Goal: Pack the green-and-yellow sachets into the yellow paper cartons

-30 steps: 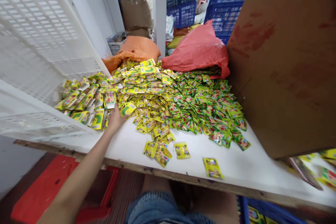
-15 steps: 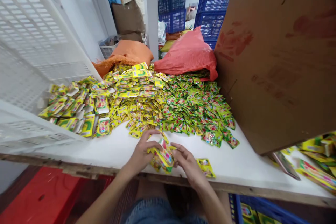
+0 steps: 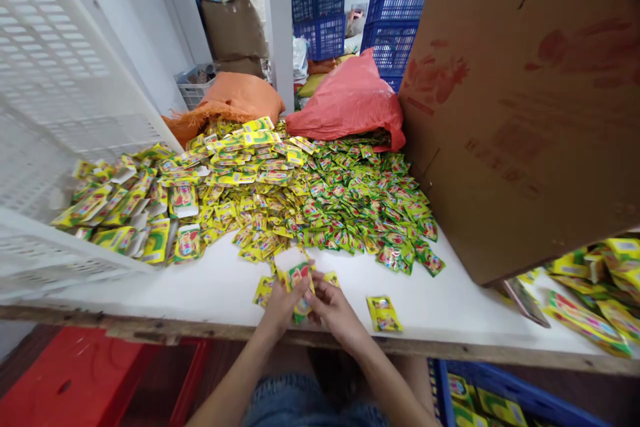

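My left hand (image 3: 281,305) and my right hand (image 3: 335,305) meet near the front edge of the white table (image 3: 450,320). Between them they grip a small yellow-green carton (image 3: 296,275) with its white flap up. A loose sachet (image 3: 383,313) lies just right of my right hand, and another sachet (image 3: 263,289) lies left of my left hand. Behind the hands spreads a big heap of yellow and green sachets (image 3: 320,200). Flat cartons (image 3: 150,213) pile up at the left.
A tilted white crate (image 3: 65,113) stands at the left. A large cardboard box (image 3: 525,100) leans at the right, with filled cartons (image 3: 595,293) beyond it. Orange sack (image 3: 235,97), red bag (image 3: 350,97) and blue crates (image 3: 395,13) sit behind. A red stool (image 3: 75,380) is below left.
My left hand came back from the carton pile at the left with a carton. Both hands then closed on it at the table's front edge and drew closer together.
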